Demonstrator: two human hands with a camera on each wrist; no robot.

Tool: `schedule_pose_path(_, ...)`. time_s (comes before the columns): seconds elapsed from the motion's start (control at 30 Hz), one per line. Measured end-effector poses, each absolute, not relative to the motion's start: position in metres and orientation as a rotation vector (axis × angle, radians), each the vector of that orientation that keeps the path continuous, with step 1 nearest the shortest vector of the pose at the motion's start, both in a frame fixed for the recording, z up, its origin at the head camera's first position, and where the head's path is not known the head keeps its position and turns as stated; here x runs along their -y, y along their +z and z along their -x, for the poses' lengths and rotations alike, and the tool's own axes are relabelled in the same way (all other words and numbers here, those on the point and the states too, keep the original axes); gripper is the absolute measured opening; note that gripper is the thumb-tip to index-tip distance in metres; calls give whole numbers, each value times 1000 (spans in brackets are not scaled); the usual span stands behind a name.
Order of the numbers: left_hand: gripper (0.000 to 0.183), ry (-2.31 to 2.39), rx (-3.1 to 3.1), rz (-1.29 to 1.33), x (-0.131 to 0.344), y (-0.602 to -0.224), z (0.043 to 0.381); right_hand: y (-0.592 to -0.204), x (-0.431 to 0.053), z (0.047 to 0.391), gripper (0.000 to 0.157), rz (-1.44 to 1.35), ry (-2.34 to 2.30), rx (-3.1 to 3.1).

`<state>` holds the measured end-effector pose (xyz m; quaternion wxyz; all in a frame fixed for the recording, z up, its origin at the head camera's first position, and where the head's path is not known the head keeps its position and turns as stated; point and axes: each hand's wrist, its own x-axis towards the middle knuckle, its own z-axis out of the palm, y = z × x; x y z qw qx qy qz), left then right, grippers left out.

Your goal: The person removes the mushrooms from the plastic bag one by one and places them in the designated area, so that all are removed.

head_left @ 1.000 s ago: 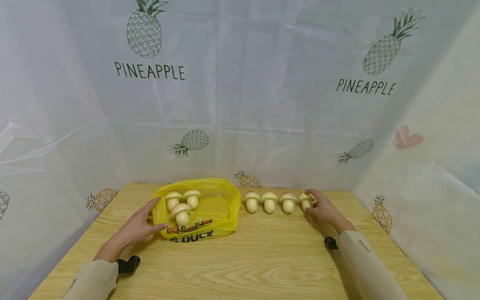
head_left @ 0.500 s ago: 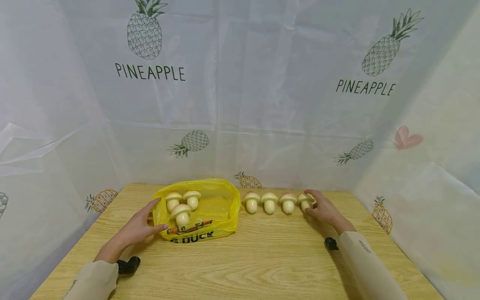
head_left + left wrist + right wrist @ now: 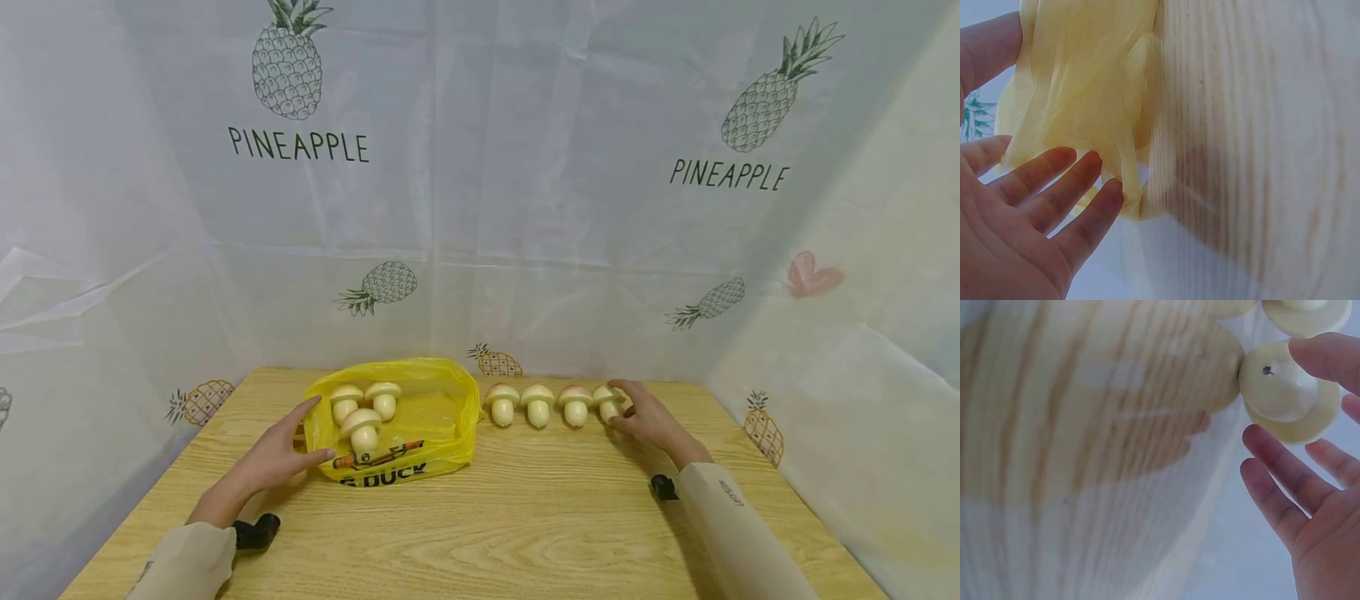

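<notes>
In the head view, a yellow plastic bag (image 3: 442,454) lies with its mouth spread on the left half of the table. Inside are three cream toy mushrooms (image 3: 363,437). Against the bag's left side rests my left hand (image 3: 272,457), fingers spread and fairly straight; the left wrist view has its fingertips at the yellow plastic (image 3: 1079,81). To the right of the bag, several more mushrooms (image 3: 537,407) stand in a row. My right hand (image 3: 652,419) has its thumb and index finger round the rightmost mushroom (image 3: 1279,387), the thumb on the stem and the other fingers spread below.
The wooden table (image 3: 480,533) reaches back to a white curtain (image 3: 525,208) printed with pineapples, which also hangs along both sides. Black wrist mounts (image 3: 257,531) stick out near both wrists, close over the tabletop.
</notes>
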<state>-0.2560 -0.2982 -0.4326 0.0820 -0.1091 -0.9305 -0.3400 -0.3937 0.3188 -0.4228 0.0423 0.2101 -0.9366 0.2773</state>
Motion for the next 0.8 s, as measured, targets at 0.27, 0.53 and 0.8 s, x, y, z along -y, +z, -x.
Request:
schedule_pose_path(0.27, 96, -1009, 2787, 326, 299, -434, 257, -412, -316, 385, 69, -636, 815, 2847)
schedule_pose_path(0.53, 96, -1002, 2787, 322, 298, -433, 256, -398, -307, 377, 68, -686, 740, 2808)
schedule_pose_path(0.8, 95, -1003, 2782, 315, 297, -430, 254, -384, -282, 373, 66, -751, 709, 2750)
